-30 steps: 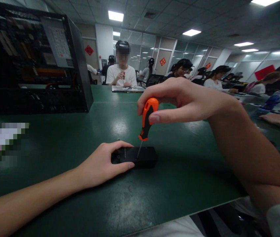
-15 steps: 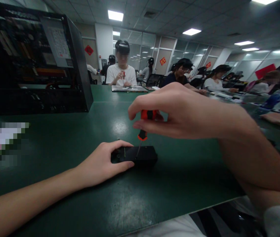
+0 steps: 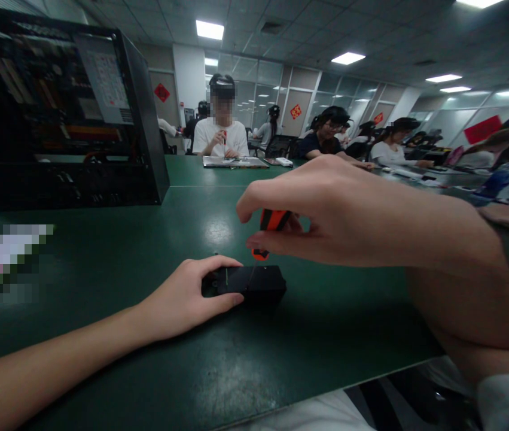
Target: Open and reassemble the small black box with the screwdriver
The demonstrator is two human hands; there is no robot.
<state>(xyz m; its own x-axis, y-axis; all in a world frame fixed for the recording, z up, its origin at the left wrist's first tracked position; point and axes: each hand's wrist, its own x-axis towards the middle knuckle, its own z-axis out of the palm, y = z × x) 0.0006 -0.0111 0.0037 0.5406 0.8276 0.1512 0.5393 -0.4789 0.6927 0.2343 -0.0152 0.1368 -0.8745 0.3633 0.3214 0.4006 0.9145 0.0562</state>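
Left hand clamps small black box flat on green table. Right hand has slid lower over orange screwdriver, fingers wrapped tight, tip on box: mid-turn. Open computer case behind.

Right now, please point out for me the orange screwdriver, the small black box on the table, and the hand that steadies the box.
orange screwdriver (image 3: 272,219): head view, on the orange handle.
small black box (image 3: 261,281): head view, on its top face.
left hand (image 3: 182,299): head view, on the back of the hand.
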